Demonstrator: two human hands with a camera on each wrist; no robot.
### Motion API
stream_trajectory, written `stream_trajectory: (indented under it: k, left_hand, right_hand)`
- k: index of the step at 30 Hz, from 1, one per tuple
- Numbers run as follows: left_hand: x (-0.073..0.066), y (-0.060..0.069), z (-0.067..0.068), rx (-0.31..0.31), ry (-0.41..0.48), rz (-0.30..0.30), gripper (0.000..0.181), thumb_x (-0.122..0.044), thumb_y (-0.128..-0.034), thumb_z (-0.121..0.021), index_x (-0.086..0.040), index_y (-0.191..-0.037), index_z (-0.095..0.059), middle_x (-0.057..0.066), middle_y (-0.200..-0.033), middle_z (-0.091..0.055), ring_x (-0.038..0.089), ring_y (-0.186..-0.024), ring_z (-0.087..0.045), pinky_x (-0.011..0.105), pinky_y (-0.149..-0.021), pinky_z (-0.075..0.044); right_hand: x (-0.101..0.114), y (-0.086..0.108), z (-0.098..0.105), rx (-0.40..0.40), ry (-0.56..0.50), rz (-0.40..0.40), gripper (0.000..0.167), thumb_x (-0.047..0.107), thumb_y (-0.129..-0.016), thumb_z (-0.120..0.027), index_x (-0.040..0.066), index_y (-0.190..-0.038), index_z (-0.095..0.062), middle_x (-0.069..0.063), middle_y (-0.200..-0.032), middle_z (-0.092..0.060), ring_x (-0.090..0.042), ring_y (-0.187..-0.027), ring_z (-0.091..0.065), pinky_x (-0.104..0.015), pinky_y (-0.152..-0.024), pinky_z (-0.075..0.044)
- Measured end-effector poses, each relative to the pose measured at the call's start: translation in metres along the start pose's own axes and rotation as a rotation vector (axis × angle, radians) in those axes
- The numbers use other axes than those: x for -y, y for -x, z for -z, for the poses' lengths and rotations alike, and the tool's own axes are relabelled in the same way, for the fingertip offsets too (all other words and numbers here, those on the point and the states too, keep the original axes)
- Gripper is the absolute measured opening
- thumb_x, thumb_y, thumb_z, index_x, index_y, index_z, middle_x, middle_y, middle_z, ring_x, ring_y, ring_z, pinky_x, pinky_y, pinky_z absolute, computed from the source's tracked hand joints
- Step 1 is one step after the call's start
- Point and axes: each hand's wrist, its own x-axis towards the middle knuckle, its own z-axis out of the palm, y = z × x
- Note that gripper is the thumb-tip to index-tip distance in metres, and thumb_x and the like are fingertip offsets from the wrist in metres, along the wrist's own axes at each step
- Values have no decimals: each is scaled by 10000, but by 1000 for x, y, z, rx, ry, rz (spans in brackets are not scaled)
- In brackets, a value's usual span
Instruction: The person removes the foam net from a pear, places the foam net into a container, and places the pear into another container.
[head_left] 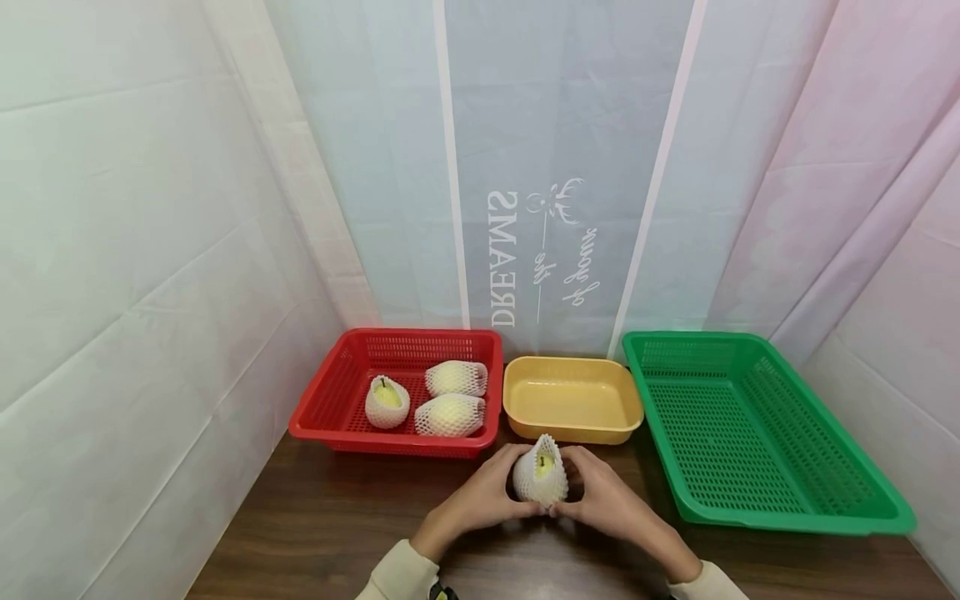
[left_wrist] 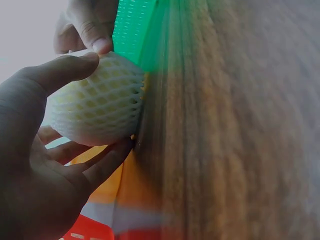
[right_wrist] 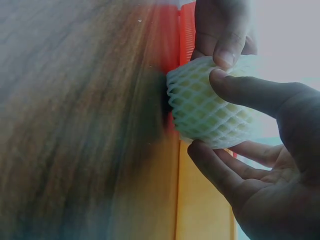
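Note:
A yellow-green pear (head_left: 545, 465) with a dark stem stands upright on the brown table, wrapped in a white foam net (head_left: 529, 483). My left hand (head_left: 487, 492) holds it from the left, thumb in front and fingers curving round the far side. From the right, my right hand (head_left: 603, 493) grips it the same way. Both thumb tips meet on the near side of the net. In the left wrist view the netted pear (left_wrist: 100, 100) sits between thumb and fingers; the right wrist view shows the net (right_wrist: 210, 105) likewise between thumb and fingers.
A red basket (head_left: 300, 425) at the left contains 3 netted pears, one upright (head_left: 387, 402) and two on their sides. Behind my hands stands a yellow basin (head_left: 573, 396) with nothing in it. A large green basket (head_left: 750, 450) stands at the right. Fabric hangs behind.

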Motion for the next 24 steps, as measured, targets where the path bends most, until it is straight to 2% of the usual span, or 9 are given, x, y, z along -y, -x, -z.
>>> stream_trajectory:
  k: [10, 16, 20, 24]
  left_hand:
    - [3, 0, -1, 9, 19, -13, 775, -389, -847, -913, -249, -1493, -509, -53, -1409, -566, 88, -1269, -545, 339, -1103, -488]
    - [3, 1, -2, 29, 23, -16, 811, -353, -846, -916, -236, -1517, -476, -39, -1461, -542, 100, -1322, -523, 343, -1137, -470]
    - [5, 0, -3, 32, 31, -7, 809, -330, -846, -915, -237, -1518, -476, -50, -1482, -550, 102, -1335, -530, 352, -1139, -472]
    - [7, 1, -3, 34, 37, -3, 805, -328, -847, -915, -242, -1518, -479, -58, -1481, -557, 99, -1326, -542, 352, -1130, -478]
  right_hand:
    - [-1, 0, -1, 17, -5, -18, 750, 152, -762, -972, 30, -1384, -571, -107, -1289, -641, -214, -1046, -724, -311, -840, -627]
    - [-1, 0, -1, 22, 5, -5, 752, 146, -763, -968, 26, -1386, -565, -120, -1305, -632, -223, -1054, -719, -314, -845, -628]
    - [0, 1, 1, 34, 21, 6, 763, 191, -775, -969, 27, -1395, -557, -116, -1309, -626, -199, -1053, -709, -319, -846, -626]
    - [4, 4, 6, 38, 80, 16, 754, 308, -806, -953, 63, -1405, -567, -55, -1277, -628, -125, -1040, -673, -320, -841, -608]
